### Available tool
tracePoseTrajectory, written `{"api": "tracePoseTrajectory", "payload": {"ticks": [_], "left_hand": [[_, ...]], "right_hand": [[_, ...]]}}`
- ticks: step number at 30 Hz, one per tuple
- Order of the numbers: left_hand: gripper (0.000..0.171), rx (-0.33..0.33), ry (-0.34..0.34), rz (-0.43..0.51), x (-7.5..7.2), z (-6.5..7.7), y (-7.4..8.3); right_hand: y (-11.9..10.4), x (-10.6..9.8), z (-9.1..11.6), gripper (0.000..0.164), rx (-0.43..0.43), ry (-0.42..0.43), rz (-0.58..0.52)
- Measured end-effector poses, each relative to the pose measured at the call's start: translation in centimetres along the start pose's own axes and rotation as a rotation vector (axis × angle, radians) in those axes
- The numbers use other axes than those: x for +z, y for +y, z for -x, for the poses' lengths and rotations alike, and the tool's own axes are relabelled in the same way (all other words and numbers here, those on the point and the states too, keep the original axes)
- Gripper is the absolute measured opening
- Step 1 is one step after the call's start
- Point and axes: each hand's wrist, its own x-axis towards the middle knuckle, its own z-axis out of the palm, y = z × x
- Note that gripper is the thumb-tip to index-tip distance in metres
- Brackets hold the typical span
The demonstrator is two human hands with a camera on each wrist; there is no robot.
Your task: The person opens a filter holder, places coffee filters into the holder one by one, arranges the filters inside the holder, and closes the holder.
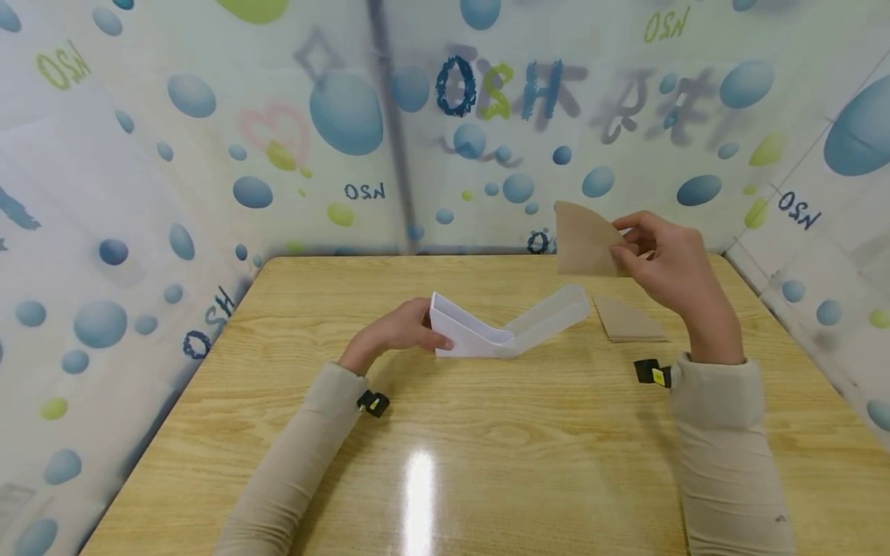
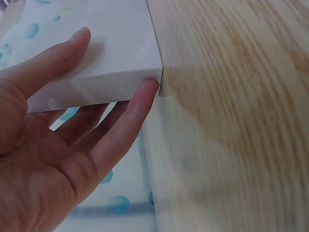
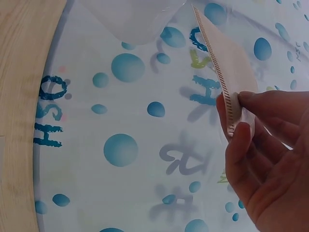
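Observation:
My left hand [image 1: 399, 326] grips the closed end of a white filter case [image 1: 462, 333] standing on the table. In the left wrist view, the thumb lies over the case's face [image 2: 123, 48] and fingers support its narrow side. A translucent lid [image 1: 549, 318] is hinged open and slants up to the right. Raised above the table's far edge, my right hand [image 1: 670, 259] pinches a brown paper coffee filter [image 1: 582, 243] between thumb and fingers. Its crimped seam [image 3: 215, 60] shows in the right wrist view. Below it lies a stack of brown coffee filters [image 1: 629, 323], right of the lid.
The wooden table [image 1: 521, 455] reaches back to a white wall covering [image 1: 431, 177] printed with blue and green dots and letters. Similar coverings stand along both sides. A black strap tag [image 1: 652, 373] hangs at the right cuff, and another [image 1: 374, 403] at the left.

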Motion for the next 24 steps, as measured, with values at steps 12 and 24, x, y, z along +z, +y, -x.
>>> {"api": "tracePoseTrajectory", "payload": {"ticks": [12, 24], "left_hand": [[0.040, 0.003, 0.002, -0.014, 0.0, 0.0, 0.0], [0.040, 0.007, 0.003, -0.021, 0.0, 0.0, 0.1]], "right_hand": [[-0.5, 0.5, 0.1, 0.028, -0.037, 0.031, 0.002], [-1.0, 1.3, -0.1, 0.025, -0.085, 0.036, -0.001]]}}
